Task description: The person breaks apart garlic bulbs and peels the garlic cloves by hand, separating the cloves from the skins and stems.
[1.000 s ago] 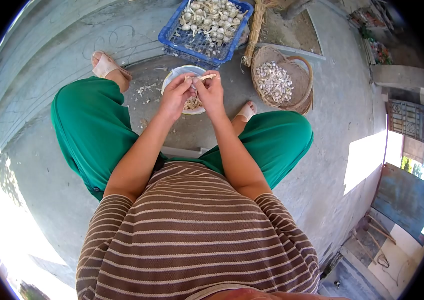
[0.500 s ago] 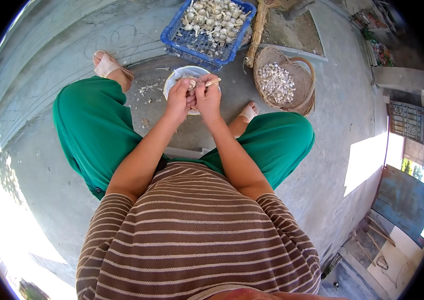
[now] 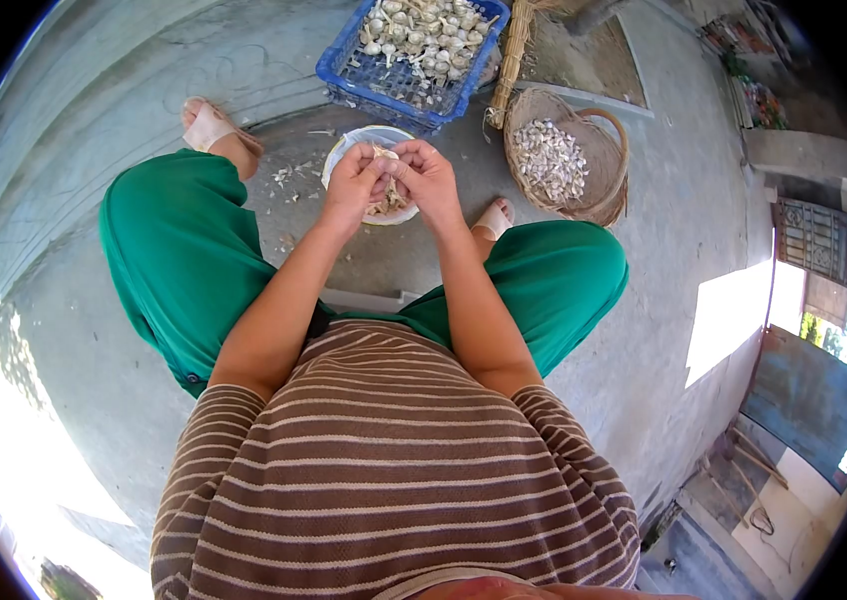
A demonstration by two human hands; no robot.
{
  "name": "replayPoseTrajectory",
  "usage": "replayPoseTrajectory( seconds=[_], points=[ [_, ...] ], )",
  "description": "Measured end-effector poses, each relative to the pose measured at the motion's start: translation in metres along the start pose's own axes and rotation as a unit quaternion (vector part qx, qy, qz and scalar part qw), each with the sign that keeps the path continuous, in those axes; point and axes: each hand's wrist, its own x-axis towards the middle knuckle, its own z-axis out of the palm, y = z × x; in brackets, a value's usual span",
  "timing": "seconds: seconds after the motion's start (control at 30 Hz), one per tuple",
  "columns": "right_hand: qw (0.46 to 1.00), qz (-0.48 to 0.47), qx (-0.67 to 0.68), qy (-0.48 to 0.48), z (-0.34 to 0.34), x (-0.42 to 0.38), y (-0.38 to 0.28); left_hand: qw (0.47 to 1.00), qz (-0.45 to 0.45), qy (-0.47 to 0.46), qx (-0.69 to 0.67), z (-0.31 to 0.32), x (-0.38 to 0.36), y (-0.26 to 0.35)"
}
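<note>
Garlic pinched between both hands, over the bowl.
On my remote view, the left hand [image 3: 349,192] and right hand [image 3: 431,185] are drawn narrow, fingertips meeting on a bit of garlic [image 3: 382,153] above the bowl [image 3: 341,153] (the fingers hide most of it from me). Bulbs [image 3: 434,38] lie in the crate [image 3: 384,106] beyond the bowl; loose cloves [image 3: 551,162] sit in the basket [image 3: 611,203] to its right. A hard twist could shoot a clove down among the bowl's peelings [image 3: 391,204], or, if the hands drift left, onto the floor scraps [image 3: 286,176] beside it.
</note>
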Motion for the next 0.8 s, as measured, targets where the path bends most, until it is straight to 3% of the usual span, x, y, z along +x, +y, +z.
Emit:
replayPoseTrajectory(
  seconds=[0.5, 0.8],
  points=[
    [0.980, 0.077, 0.180, 0.035, 0.004, -0.005, -0.006, 0.984, -0.043, -0.077, -0.153, -0.002, -0.005, 0.009],
    [0.969, 0.060, 0.240, 0.024, 0.013, -0.009, -0.012, 0.980, -0.024, -0.042, -0.192, -0.009, 0.003, -0.004]
  ],
)
